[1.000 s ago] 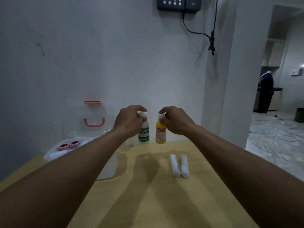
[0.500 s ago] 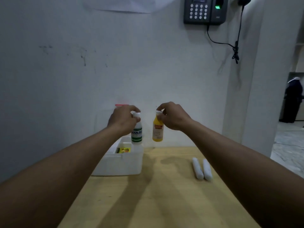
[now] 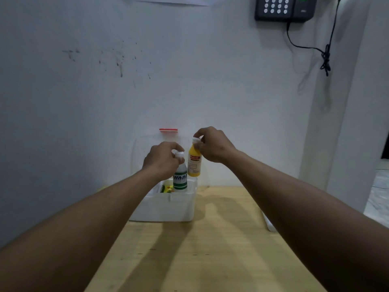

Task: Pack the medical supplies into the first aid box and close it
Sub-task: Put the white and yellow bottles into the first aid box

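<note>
The white first aid box (image 3: 166, 209) stands open on the wooden table (image 3: 210, 260), its clear lid (image 3: 147, 148) upright against the wall with a red latch (image 3: 168, 129) on top. My left hand (image 3: 162, 160) grips the cap of a white bottle with green bands (image 3: 180, 180), whose lower end is inside the box. My right hand (image 3: 212, 147) holds a yellow bottle (image 3: 194, 164) by its white cap, hanging just above the box's right rim. A small yellow-green packet (image 3: 167, 189) lies inside the box.
A white roll (image 3: 269, 224) lies on the table to the right, mostly hidden by my right forearm. The wall is right behind the box. A keypad device (image 3: 284, 8) with a dangling black cable (image 3: 325, 57) hangs at upper right.
Both hands lifted the bottles off the table and carried them left to the box. The white bottle is now lower, entering the box; the yellow one hangs above its rim.
</note>
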### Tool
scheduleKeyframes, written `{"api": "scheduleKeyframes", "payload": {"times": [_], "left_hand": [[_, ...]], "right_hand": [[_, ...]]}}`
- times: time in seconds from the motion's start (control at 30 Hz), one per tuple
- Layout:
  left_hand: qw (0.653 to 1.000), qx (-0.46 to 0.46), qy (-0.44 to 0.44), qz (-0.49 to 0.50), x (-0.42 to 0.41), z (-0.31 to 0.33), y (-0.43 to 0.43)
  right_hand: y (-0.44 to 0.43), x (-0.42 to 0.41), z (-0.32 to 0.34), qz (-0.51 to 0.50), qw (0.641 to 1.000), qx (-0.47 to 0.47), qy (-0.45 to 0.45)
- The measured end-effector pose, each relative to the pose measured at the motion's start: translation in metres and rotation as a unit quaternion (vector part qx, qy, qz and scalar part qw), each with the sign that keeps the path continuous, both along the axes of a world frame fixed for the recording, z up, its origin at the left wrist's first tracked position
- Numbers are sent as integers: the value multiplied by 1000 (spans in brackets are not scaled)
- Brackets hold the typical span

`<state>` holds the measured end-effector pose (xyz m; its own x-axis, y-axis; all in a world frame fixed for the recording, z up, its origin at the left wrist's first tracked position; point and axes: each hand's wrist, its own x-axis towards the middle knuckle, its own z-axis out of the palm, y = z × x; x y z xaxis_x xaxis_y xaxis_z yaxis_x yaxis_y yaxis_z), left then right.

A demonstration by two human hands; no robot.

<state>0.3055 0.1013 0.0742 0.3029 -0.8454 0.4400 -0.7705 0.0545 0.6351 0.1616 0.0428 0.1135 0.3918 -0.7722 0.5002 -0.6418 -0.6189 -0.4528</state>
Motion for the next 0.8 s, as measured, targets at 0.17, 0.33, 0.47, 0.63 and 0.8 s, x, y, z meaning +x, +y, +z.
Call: {"api": "scheduleKeyframes", "payload": {"times": [0.17, 0.33, 0.47, 0.63, 0.8], "left_hand": [[1000, 5, 5, -2, 3, -5, 0], [1000, 15, 2, -6, 2, -12, 0], [1000, 12, 10, -9, 3, -14, 0], [1000, 7, 23, -14, 0, -15, 0], [999, 1, 27, -19, -3, -15, -1]], "right_hand": [[-9, 11, -8, 3, 1000, 11, 5], [-13, 18, -13, 6, 1000, 12, 4], [-15, 21, -13, 6, 1000, 7, 6], [-12, 20, -11, 5, 1000, 9, 10], [-9, 17, -8, 4, 1000, 9, 6]]}}
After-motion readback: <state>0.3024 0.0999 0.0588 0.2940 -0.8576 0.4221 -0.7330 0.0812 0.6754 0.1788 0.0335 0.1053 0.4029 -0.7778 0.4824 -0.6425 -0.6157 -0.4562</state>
